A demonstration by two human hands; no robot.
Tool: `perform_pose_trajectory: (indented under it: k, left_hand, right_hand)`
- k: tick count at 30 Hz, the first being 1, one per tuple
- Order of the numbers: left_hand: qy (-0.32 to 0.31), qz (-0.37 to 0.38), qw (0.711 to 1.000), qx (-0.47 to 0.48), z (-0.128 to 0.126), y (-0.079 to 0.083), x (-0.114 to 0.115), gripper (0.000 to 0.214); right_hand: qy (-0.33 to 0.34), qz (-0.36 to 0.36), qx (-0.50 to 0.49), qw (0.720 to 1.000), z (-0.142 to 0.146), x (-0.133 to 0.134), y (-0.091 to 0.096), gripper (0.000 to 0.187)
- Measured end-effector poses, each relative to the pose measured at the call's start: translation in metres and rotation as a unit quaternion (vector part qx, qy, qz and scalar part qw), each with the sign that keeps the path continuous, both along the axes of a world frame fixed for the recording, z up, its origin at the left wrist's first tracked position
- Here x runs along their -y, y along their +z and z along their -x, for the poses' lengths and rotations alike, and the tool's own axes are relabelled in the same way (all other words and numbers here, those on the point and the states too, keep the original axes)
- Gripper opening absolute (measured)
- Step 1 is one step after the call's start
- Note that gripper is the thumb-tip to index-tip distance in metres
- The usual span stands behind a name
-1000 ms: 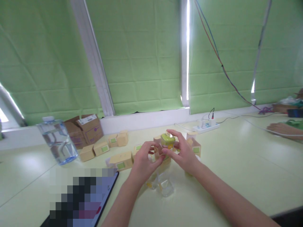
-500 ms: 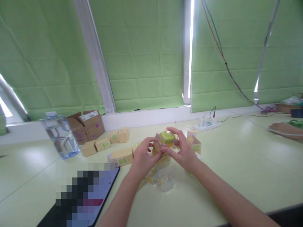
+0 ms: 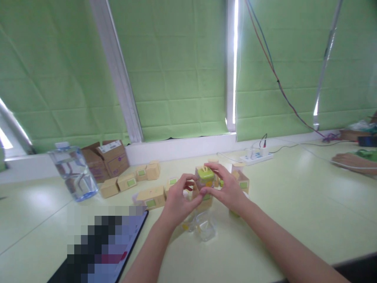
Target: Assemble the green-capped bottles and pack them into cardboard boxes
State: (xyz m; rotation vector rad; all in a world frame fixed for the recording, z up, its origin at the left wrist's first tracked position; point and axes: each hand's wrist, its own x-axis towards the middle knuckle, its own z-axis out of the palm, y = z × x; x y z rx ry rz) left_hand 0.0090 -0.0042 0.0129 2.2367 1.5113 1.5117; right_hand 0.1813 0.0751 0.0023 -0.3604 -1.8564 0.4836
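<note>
A squat green-lidded container point(image 3: 205, 176) sits pinched between fingers and thumb at a pale desk point(image 3: 294, 224), directly above an open small carton point(image 3: 203, 202). The person's right hand point(image 3: 230, 190) is the nearer of the two, reaching in from the container's right, its fingers parted only by the container's width, the upper ones along the rear and right edge and the thumb low at the front. The left hand point(image 3: 179, 196) comes in from the container's left and below, fingers half curled with the thumb forward beside the carton; whether they grip it or merely rest there cannot be told.

Lid uppermost and close to level, the container shows no clear long axis, while the carton under it seems to run tall and upright, so the two appear roughly stacked. The thumb masks the container's lower edge, leaving unclear whether it is inside the carton's mouth or just over it. Below the container, nearer the person, a clear plastic cup point(image 3: 206, 228) is on the desk. To the container's right is another open carton point(image 3: 241, 184); to its left lies a labelled carton point(image 3: 151, 197).
</note>
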Motion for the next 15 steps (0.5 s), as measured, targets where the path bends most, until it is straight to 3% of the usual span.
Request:
perform_pose_trajectory:
  k: [3, 7, 11, 15]
  left_hand:
    - [-0.029, 0.014, 0.999, 0.036, -0.0003, -0.0004, -0.0006, 0.026]
    - [-0.05, 0.024, 0.996, 0.076, 0.0001, -0.0022, -0.0027, 0.026]
    - [-0.047, 0.028, 0.995, 0.087, 0.0008, -0.0041, -0.0047, 0.031]
    - [-0.04, 0.038, 0.994, 0.091, 0.003, -0.0041, -0.0051, 0.034]
  right_hand:
    - [0.022, 0.03, -0.029, 0.999, 0.0034, -0.0015, -0.0049, 0.059]
    - [0.027, 0.021, -0.029, 0.999, 0.0065, -0.0007, -0.0065, 0.039]
    - [0.015, 0.017, -0.02, 1.0, 0.0046, 0.0015, -0.0031, 0.023]
    - [-0.003, 0.014, -0.011, 1.0, 0.002, 0.0028, 0.0, 0.018]
